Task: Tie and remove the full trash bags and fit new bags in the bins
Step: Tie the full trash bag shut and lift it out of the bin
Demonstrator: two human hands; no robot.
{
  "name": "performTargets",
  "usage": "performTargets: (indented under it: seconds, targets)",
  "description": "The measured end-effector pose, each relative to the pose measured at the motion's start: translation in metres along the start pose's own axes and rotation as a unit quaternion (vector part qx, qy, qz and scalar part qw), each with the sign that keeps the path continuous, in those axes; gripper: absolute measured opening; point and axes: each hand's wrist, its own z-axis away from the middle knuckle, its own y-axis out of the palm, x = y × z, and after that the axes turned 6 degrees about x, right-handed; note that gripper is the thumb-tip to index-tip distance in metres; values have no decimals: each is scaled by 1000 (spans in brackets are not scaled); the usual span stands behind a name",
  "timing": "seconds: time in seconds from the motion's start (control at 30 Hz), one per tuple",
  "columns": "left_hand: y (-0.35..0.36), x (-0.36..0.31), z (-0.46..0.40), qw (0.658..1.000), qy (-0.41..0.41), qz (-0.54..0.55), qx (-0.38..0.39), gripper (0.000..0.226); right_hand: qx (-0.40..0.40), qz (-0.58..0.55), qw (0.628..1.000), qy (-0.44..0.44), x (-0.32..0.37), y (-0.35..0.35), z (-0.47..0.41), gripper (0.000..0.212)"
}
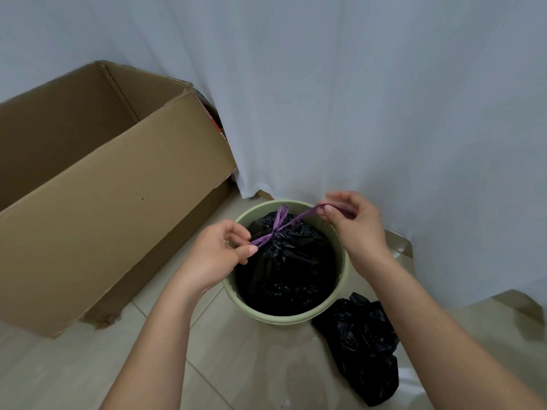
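While my left hand (220, 250) and right hand (346, 217) each pinch an end of the string (278, 227), it runs slantwise between them, knotted over the bag (284, 267) in the bin (344, 270).

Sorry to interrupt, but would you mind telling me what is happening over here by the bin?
A person is tying shut the full black trash bag, which sits inside the green bin. The left hand pinches one end of the purple string wrapped round the bag's gathered neck, and the right hand pulls the other end. The bag has not been lifted out. Another black bag lies on the floor beside the bin, and an open cardboard box stands to the left.
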Motion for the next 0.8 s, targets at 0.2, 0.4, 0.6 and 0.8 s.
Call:
performTargets:
  seconds: [0.2, 0.4, 0.6, 0.8]
  targets:
    - [-10, 24, -9, 997, -23, -75, -2, 87, 107, 380, 919, 15, -11, -38, 11, 86]
    - [7, 50, -24, 982, -15, -188, 28, 91, 171, 476, 862, 29, -39, -29, 26, 83]
    - [32, 67, -36, 981, 14, -190, -36, 44, 110, 458, 881, 55, -50, -15, 19, 37]
    - [29, 63, -38, 990, 19, -112, -83, 22, 62, 410, 908, 66, -45, -17, 16, 5]
